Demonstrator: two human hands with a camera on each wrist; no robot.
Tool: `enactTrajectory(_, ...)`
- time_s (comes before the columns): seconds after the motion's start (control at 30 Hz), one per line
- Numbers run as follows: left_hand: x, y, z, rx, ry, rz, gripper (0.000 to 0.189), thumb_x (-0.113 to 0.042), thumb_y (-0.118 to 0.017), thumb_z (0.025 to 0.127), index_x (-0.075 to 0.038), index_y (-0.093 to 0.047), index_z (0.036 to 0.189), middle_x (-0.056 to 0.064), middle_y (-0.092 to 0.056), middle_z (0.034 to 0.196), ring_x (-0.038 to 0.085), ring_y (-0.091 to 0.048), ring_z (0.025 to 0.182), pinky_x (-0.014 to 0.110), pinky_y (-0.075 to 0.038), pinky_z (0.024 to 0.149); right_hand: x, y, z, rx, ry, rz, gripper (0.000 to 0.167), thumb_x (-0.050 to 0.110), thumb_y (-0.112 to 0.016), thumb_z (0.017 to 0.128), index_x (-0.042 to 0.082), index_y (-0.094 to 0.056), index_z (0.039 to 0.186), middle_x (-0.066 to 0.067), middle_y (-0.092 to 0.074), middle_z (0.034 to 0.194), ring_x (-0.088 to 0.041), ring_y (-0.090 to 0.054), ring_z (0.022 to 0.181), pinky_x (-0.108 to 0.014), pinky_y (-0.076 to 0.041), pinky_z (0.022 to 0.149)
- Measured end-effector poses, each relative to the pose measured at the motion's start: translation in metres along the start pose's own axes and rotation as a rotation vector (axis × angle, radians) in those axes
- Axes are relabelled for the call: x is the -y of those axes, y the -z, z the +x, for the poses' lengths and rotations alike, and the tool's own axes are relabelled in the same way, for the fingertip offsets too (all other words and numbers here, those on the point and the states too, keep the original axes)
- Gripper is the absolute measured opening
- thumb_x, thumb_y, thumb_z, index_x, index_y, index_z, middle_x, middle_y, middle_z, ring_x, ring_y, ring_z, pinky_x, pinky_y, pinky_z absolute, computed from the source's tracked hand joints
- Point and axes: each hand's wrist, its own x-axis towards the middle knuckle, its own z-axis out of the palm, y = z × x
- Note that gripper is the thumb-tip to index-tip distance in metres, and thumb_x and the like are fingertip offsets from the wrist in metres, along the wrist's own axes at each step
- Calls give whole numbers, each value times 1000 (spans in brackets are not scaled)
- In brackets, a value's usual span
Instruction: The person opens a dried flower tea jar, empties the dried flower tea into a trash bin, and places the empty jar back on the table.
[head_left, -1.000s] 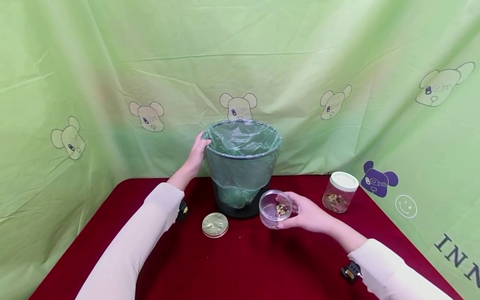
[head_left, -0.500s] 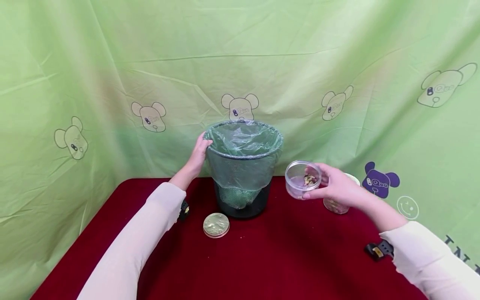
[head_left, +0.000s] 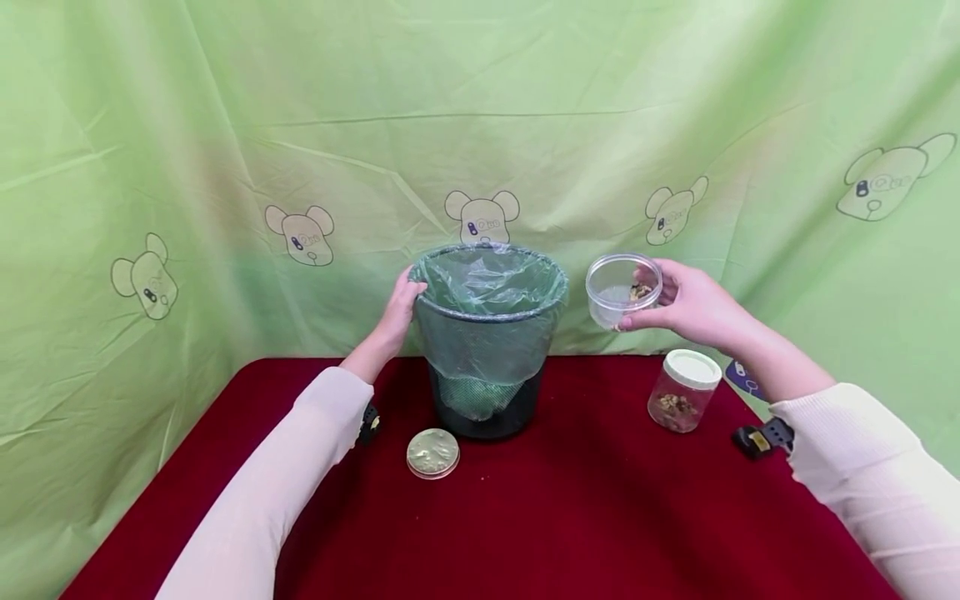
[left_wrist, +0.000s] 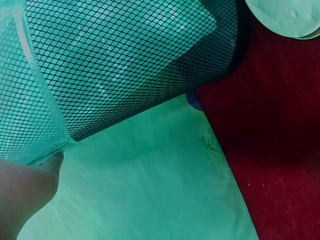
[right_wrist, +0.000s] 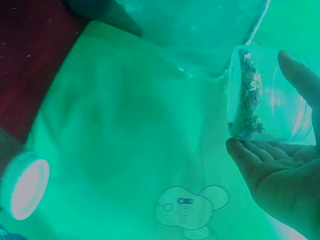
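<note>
A mesh trash bin (head_left: 487, 354) with a clear plastic liner stands upright at the back of the table. My left hand (head_left: 397, 312) grips its rim on the left side; in the left wrist view only part of that hand (left_wrist: 30, 187) shows below the liner's edge. Right of the bin, at about rim height, my right hand (head_left: 701, 302) holds a clear plastic jar (head_left: 609, 304) without a lid. Dried flower bits (right_wrist: 251, 95) lie in the jar, which is raised off the table and apart from the bin.
A gold round lid (head_left: 432, 452) lies on the red tablecloth (head_left: 525, 525) in front of the bin. Another clear jar (head_left: 678, 404), white-capped and holding similar dried bits, stands at the table's right. A green printed curtain (head_left: 360, 150) hangs close behind the table.
My right hand has lifted the open jar up and to the right, from beside the bin's base to rim height. The left hand keeps its grip on the rim.
</note>
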Motion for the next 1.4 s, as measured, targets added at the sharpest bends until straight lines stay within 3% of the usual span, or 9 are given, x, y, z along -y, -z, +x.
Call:
enactTrajectory(0.17, 0, -1, 0, -8, -24, 6, 66, -22, -41, 92, -1, -22, 151, 16, -26, 153, 30, -26, 137, 43, -17, 113, 15, 3, 14, -44, 11, 16, 80, 26, -87, 74, 3, -45, 137, -19, -48, 141, -32, -49, 126, -46, -38, 101)
enactTrajectory(0.4, 0, -1, -1, -11, -27, 10, 66, -21, -40, 91, -2, -22, 151, 16, -26, 153, 29, -26, 138, 41, -17, 113, 34, 0, 34, -117, 46, -66, 71, 30, -88, 71, 4, -52, 127, -16, -60, 121, -27, -56, 109, -42, -40, 88)
enactTrajectory(0.57, 1, -2, -1, -10, -17, 0, 65, -22, -41, 91, -2, -23, 151, 15, -26, 153, 29, -27, 137, 41, -18, 112, 45, -2, 47, -163, 68, -118, 71, 31, -88, 70, 6, -54, 128, -15, -63, 112, -28, -56, 105, -46, -40, 88)
enactTrajectory(0.93, 0, -2, -3, -8, -22, 22, 65, -23, -40, 92, -3, -23, 151, 15, -26, 153, 29, -26, 137, 43, -17, 113, 59, -15, 77, -201, 80, -202, 85, 22, -86, 71, 5, -43, 143, -19, -59, 122, -35, -53, 110, -54, -39, 94)
enactTrajectory(1.4, 3, -1, -2, -13, -67, 6, 66, -21, -40, 89, 0, -25, 149, 18, -29, 150, 28, -28, 135, 40, -20, 111, 66, -37, 102, -190, 183, -368, 77, 5, -83, 69, 0, -45, 135, -21, -58, 122, -40, -54, 110, -56, -41, 95)
